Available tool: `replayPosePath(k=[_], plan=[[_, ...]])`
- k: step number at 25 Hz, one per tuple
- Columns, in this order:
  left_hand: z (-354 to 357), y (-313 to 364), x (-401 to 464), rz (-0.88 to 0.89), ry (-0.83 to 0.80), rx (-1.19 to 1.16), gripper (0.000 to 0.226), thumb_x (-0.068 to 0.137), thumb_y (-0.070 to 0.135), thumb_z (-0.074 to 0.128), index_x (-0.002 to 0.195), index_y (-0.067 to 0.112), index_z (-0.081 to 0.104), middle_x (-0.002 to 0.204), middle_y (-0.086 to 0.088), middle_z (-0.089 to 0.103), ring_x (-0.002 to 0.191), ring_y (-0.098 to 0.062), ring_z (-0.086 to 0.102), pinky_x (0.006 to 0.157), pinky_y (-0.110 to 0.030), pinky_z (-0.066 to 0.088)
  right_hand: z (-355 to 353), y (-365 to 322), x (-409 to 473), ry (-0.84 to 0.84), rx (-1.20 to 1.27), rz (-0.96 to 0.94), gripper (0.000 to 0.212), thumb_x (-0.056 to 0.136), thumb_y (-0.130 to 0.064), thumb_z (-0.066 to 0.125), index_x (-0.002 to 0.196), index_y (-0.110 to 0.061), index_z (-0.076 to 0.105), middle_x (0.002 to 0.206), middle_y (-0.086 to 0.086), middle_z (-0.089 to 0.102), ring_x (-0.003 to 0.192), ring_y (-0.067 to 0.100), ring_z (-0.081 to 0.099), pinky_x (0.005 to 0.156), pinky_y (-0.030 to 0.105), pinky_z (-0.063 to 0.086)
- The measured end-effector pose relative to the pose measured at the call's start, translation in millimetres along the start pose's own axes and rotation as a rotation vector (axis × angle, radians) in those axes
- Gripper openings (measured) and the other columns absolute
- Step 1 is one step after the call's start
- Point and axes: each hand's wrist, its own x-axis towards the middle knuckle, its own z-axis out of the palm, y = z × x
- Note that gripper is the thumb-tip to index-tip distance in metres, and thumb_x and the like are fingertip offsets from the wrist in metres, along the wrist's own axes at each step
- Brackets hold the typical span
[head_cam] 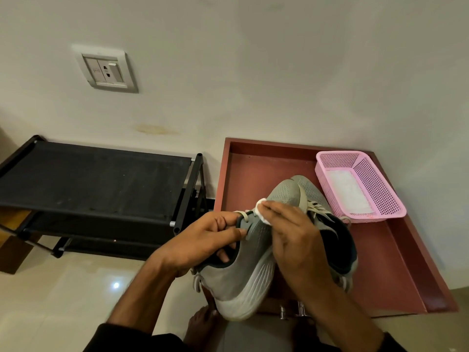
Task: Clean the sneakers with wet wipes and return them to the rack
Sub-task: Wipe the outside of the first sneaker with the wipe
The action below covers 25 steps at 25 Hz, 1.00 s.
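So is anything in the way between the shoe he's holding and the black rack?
Nothing visible. The left hand holds the grey sneaker just right of the black rack, whose top shelf is bare. The right hand presses a wet wipe on it.

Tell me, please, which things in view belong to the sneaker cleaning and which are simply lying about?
Part of the job:
- grey sneaker, gripped by the left hand
- white wet wipe, pressed on it by the right hand
- second sneaker on the red tray
- pink basket
- black shoe rack

Just there:
- wall socket
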Motion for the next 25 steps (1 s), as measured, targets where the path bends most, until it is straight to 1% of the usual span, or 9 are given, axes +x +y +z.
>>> replayPosePath(k=[4,6,8,11,13,18,22,24,25], plan=[[0,6,-1,0.012,0.028,0.001,0.023,0.101,0.015,0.049,0.094,0.018,0.07,0.076,0.0,0.059,0.065,-0.006,0.054,0.062,-0.021,0.05,2,-16,-10,-0.022,0.071,-0.205,0.031,0.099,-0.013,0.048,0.119,-0.003,0.07,0.119,0.011,0.069,0.112,0.019,0.062,0.104,0.025,0.046],[0,7,-2,0.031,0.03,-0.014,0.041,0.101,0.009,0.049,0.073,0.034,0.067,0.071,-0.001,0.054,0.062,-0.006,0.051,0.063,-0.021,0.049,-1,3,0,-0.003,0.0,-0.127,0.032,0.094,-0.008,0.051,0.119,-0.003,0.07,0.118,0.01,0.07,0.11,0.021,0.062,0.106,0.019,0.042],[1,9,-2,0.037,0.027,-0.014,0.046,0.1,0.007,0.049,0.068,0.035,0.065,0.07,-0.01,0.049,0.063,-0.012,0.05,0.067,-0.022,0.048,-4,18,7,0.013,-0.066,-0.018,0.03,0.092,-0.004,0.056,0.118,-0.003,0.07,0.115,0.011,0.071,0.108,0.024,0.064,0.106,0.015,0.038],[2,7,-3,0.025,0.004,-0.014,0.025,0.101,0.006,0.05,0.098,0.019,0.071,0.093,-0.022,0.063,0.087,-0.035,0.061,0.089,-0.034,0.053,-5,21,4,0.057,-0.063,0.03,0.03,0.09,-0.004,0.056,0.116,-0.005,0.072,0.115,0.008,0.071,0.109,0.022,0.064,0.104,0.021,0.042],[2,5,-2,0.01,0.014,-0.012,0.021,0.099,0.004,0.051,0.111,0.01,0.068,0.104,-0.008,0.07,0.103,-0.025,0.065,0.098,-0.034,0.051,-6,22,5,0.112,0.054,0.088,0.035,0.09,-0.002,0.051,0.117,-0.007,0.072,0.118,0.003,0.071,0.113,0.018,0.063,0.103,0.03,0.048],[4,13,-5,-0.044,0.023,-0.054,0.028,0.098,0.002,0.051,0.107,0.021,0.069,0.097,0.012,0.071,0.095,-0.005,0.066,0.085,-0.021,0.05,-8,23,4,0.186,0.307,0.231,0.044,0.085,0.018,0.058,0.118,-0.008,0.071,0.118,0.0,0.07,0.116,0.011,0.063,0.1,0.037,0.053],[3,7,1,-0.144,0.107,-0.129,0.035,0.08,0.023,0.061,0.113,0.012,0.065,0.11,-0.015,0.067,0.102,-0.035,0.06,0.096,-0.038,0.049,-12,30,6,0.24,0.439,0.323,0.037,0.09,0.012,0.059,0.117,-0.01,0.071,0.118,-0.003,0.07,0.117,0.01,0.063,0.1,0.033,0.052],[3,-2,3,-0.215,0.119,-0.171,0.056,0.067,0.031,0.074,0.111,0.001,0.057,0.091,-0.02,0.059,0.078,-0.036,0.055,0.078,-0.032,0.049,-11,31,7,0.258,0.481,0.378,0.035,0.091,0.01,0.06,0.114,-0.013,0.073,0.116,-0.006,0.071,0.114,0.007,0.065,0.099,0.03,0.052],[4,-2,0,-0.229,0.113,-0.205,0.051,0.071,0.033,0.07,0.107,-0.001,0.057,0.079,-0.016,0.051,0.063,-0.024,0.049,0.065,-0.025,0.045,-10,30,7,0.257,0.472,0.383,0.035,0.091,0.009,0.061,0.113,-0.014,0.073,0.115,-0.005,0.072,0.113,0.007,0.065,0.098,0.029,0.052]])
